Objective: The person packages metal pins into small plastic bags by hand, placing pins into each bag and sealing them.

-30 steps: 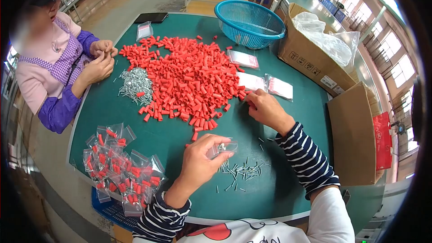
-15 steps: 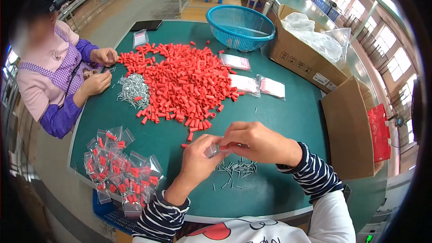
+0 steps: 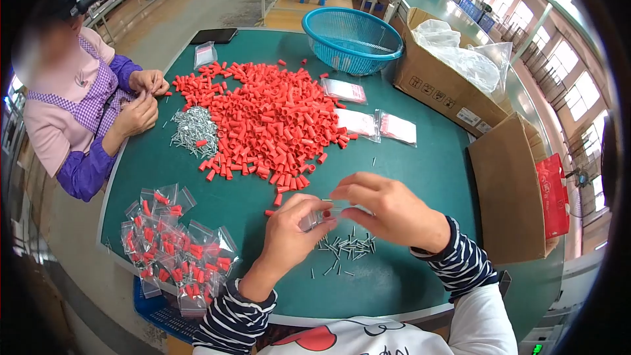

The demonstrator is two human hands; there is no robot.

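Near the table's front, my left hand (image 3: 292, 230) pinches a small clear zip bag (image 3: 309, 221) between thumb and fingers. A red plastic cap (image 3: 327, 214) shows at the bag's mouth, partly hidden by the fingers. My right hand (image 3: 391, 213) is just right of the bag, thumb and fingers apart, with clear plastic visible by the fingertips. Whether they touch it is hard to see. Below the hands lies a small scatter of screws (image 3: 351, 246). Beyond them spreads a large heap of red caps (image 3: 269, 118).
Filled bags (image 3: 174, 243) lie at the left front. A screw pile (image 3: 195, 128) sits near a co-worker (image 3: 79, 98), whose hands are together at the left edge. Packs of flat bags (image 3: 397, 129), a blue basket (image 3: 351, 43) and cardboard boxes (image 3: 506, 190) line the back and right.
My right hand has drawn slightly right, its fingers parting from the red cap at the bag's mouth. My left hand stays on the bag. The co-worker's hands have come together.
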